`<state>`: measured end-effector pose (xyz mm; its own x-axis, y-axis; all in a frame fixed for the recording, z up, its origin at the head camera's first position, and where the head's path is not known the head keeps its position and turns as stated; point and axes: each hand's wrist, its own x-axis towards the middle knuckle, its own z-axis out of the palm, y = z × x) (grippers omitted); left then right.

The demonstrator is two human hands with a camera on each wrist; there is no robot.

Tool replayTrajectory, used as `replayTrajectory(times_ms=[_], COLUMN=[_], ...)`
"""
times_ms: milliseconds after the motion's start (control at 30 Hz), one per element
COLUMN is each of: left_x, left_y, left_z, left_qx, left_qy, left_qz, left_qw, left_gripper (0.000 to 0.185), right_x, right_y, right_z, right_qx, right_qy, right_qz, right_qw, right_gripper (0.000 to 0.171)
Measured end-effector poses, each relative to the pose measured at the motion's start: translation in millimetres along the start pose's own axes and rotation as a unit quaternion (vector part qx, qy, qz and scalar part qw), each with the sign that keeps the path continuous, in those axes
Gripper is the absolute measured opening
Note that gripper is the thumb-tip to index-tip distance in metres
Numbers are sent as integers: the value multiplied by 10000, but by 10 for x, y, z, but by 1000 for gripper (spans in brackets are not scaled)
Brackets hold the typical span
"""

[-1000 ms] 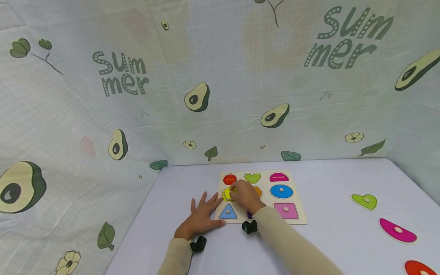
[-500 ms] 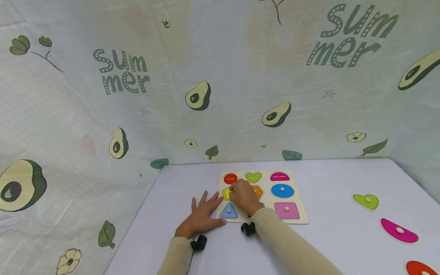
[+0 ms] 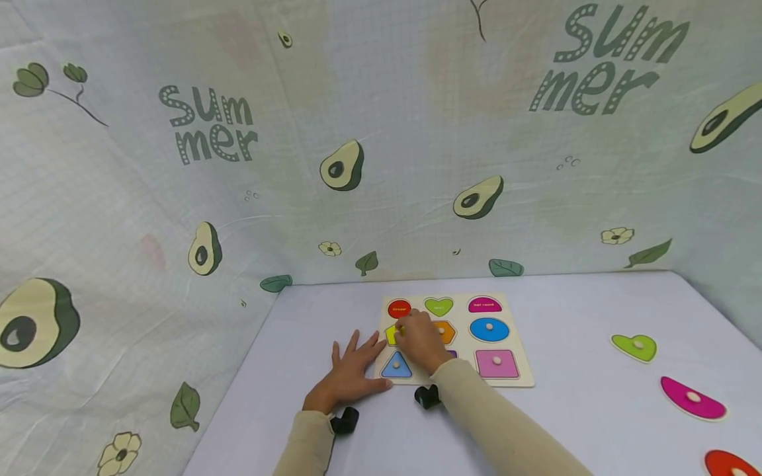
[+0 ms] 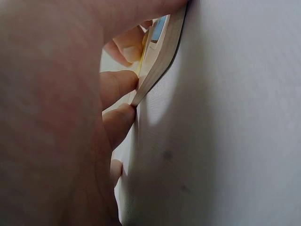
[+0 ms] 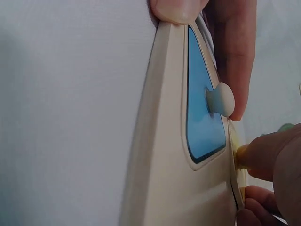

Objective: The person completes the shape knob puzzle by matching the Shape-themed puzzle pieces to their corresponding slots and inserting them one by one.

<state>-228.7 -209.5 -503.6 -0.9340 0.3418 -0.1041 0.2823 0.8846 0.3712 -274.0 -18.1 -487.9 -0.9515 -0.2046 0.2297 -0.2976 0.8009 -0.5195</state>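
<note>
A wooden shape-puzzle board (image 3: 460,312) lies flat on the white table. My left hand (image 3: 352,373) rests at its left edge with fingers spread, fingertips against the rim and thumb at the front left corner. With curled fingers my right hand (image 3: 421,340) pinches the knob of the yellow puzzle piece (image 3: 391,335), which lies over the left slot of the middle row and is partly hidden by that hand. The blue triangle piece (image 5: 202,108) sits in its recess, its pale knob (image 5: 223,100) upright, close to both hands.
Orange (image 3: 445,332), blue oval (image 3: 489,324) and pink square (image 3: 496,370) pieces sit in the board. To the right on the table lie a green heart (image 3: 625,345), a magenta half round (image 3: 678,393) and a red piece (image 3: 720,461). A printed cloth (image 3: 405,198) hangs behind.
The yellow piece, askew over its slot a second ago, has turned into line with the outline. My right hand has shifted slightly left. My left hand stays at the board's edge.
</note>
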Motion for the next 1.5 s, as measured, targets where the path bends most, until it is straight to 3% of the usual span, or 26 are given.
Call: replayTrajectory(times_ms=[500,767,933,1167,1500], left_x=[-7,2,-4,-9,5], left_y=[20,22,22,6,28], left_z=[-29,-15,-33,-8,-10], left_qx=[-64,-5,-21,-107,-14], left_qy=[31,41,28,35,46], left_qz=[3,53,12,81,13], left_qw=[10000,10000,10000,9999,10000], left_gripper=[86,87,87,88,87], right_x=[-26,-126,-197,-379,-590], right_y=[14,85,98,123,292], right_z=[2,-105,-175,-333,-519], right_qx=[-238,477,534,834,962], right_qy=[-51,-146,-3,-130,321], right_qz=[-319,-212,-293,-80,-349], right_qw=[9992,9985,9981,9964,9942], right_gripper=[21,20,19,22,17])
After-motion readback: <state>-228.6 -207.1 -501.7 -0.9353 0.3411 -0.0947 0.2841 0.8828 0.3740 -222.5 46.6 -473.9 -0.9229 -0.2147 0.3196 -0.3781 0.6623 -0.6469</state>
